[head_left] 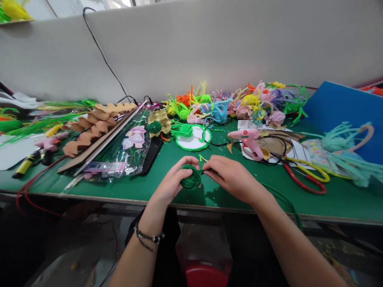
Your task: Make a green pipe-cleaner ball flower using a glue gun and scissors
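My left hand (176, 175) is closed round a dark green coiled ball of chenille stem (190, 178), held just above the front of the table. Fingers of my right hand (223, 171) pinch together at the ball's right side, on what looks like the dark green strand coming off it. From under my right forearm, a dark green length (284, 197) curves over the table edge. Just beyond my hands lies a white disc (191, 144) rimmed in green, with a bundle of bright green stems (182, 130) on it. A small light green scrap (200, 158) is near my fingertips.
To the right lie a pink glue gun (247, 139) and scissors with red and yellow handles (308, 179). Bundled coloured stems (221, 107) line the back. On the left are a plastic packet (131, 147) and brown scalloped cardboard (95, 127). A blue board (344, 111) leans at right.
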{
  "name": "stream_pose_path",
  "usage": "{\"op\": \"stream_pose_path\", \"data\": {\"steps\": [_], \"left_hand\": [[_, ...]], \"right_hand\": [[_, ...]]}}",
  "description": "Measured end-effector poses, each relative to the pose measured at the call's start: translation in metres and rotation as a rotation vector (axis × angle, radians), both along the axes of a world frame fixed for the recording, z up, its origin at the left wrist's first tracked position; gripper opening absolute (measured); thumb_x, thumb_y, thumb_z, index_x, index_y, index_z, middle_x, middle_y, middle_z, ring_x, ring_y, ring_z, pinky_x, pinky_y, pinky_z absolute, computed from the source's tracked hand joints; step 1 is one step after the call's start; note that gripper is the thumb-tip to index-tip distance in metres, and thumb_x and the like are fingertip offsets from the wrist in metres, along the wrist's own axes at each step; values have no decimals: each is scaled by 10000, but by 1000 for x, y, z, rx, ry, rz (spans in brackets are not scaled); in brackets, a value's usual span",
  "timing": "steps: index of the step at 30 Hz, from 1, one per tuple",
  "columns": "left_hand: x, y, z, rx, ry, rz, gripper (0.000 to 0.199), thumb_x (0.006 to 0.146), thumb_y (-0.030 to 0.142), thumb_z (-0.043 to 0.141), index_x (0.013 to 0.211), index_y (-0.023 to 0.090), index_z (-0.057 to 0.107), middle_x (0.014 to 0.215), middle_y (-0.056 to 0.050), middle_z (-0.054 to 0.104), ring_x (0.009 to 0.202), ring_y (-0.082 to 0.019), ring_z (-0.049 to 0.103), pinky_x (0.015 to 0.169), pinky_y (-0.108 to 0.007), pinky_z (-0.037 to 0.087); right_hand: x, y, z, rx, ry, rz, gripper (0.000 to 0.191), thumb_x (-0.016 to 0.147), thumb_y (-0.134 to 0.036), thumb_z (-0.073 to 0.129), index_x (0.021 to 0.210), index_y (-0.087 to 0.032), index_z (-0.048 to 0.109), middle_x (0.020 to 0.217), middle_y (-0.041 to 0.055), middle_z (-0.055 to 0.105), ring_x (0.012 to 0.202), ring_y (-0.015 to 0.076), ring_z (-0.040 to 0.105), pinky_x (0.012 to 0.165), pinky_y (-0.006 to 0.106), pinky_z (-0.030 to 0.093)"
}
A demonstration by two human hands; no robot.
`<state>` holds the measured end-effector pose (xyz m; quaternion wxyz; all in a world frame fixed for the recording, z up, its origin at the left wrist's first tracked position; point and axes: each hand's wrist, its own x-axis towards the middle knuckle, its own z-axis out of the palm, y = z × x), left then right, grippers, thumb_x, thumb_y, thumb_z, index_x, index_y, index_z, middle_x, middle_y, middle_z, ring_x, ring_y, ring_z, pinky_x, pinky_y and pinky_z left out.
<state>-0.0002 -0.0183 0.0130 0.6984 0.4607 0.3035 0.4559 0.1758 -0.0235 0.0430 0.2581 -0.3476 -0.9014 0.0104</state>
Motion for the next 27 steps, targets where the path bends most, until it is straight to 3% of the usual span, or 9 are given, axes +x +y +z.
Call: {"op": "stream_pose_path", "data": {"steps": [5, 8, 11, 13, 15, 17, 19, 23, 27], "left_hand": [[3, -1, 5, -111, -68, -77, 313, 647, 422, 601, 780, 149, 527, 633, 24, 575, 399, -103, 554, 359, -184, 379], [3, -1, 7, -184, -23, -122, 344, 660, 484, 556, 745, 152, 518, 533, 12, 588, 376, -130, 557, 342, -191, 374], [2, 0, 7, -206, 21, -95, 432, 677, 555, 516, 802, 142, 538, 512, -13, 605, 442, -158, 597, 399, -204, 408], [1, 1, 4, -155, -14, -41, 503, 685, 605, 497, 881, 143, 543, 630, -38, 648, 533, -162, 622, 470, -226, 449], [0, 0, 1, -20, -58, -3, 533, 663, 595, 558, 986, 173, 523, 873, -61, 663, 649, -155, 633, 558, -241, 481], [0, 0, -3, 169, -58, -13, 616, 602, 496, 684, 1113, 233, 464, 1124, -68, 579, 748, -145, 629, 644, -245, 495], [0, -2, -6, 346, -14, -23, 725, 578, 360, 743, 1203, 292, 383, 1250, -67, 477, 820, -139, 613, 709, -250, 500], [2, -3, -5, 481, 179, 101, 555, 706, 245, 637, 1205, 292, 400, 1236, -55, 475, 875, -121, 572, 742, -234, 498], [1, -1, -1, 423, 311, 220, 468, 688, 305, 643, 1125, 219, 497, 1022, -44, 584, 634, -81, 553, 574, -195, 486]], "right_hand": [[-3, -3, -1, 286, -133, -81, 238, 896, -168, 363, 831, -138, 590, 686, 47, 593, 642, 154, 552, 456, 231, 313], [-5, -6, -2, 288, -117, -83, 257, 902, -175, 346, 813, -156, 587, 678, 39, 591, 643, 143, 543, 457, 224, 292], [-5, -6, 0, 171, -52, -82, 249, 902, -206, 354, 796, -151, 573, 700, 44, 602, 655, 139, 541, 511, 222, 324], [-5, -6, 2, 59, 11, -87, 225, 893, -214, 372, 787, -142, 556, 717, 48, 603, 651, 136, 533, 553, 228, 342], [-5, -4, 5, -61, 88, -110, 188, 874, -205, 393, 760, -146, 530, 683, 29, 578, 606, 120, 498, 555, 226, 334], [-5, -3, 7, -183, 183, -154, 166, 847, -185, 406, 705, -160, 488, 605, -8, 516, 541, 98, 435, 521, 214, 304], [-5, -1, 9, -311, 292, -188, 172, 824, -170, 405, 656, -174, 442, 543, -41, 437, 496, 83, 371, 483, 202, 271], [-2, 3, 6, -516, 417, -165, 176, 813, -189, 410, 638, -180, 423, 538, -58, 380, 499, 72, 333, 464, 186, 266], [0, 4, 3, -518, 392, -97, 167, 831, -214, 431, 676, -169, 475, 570, -48, 434, 518, 73, 367, 484, 182, 293]]}}
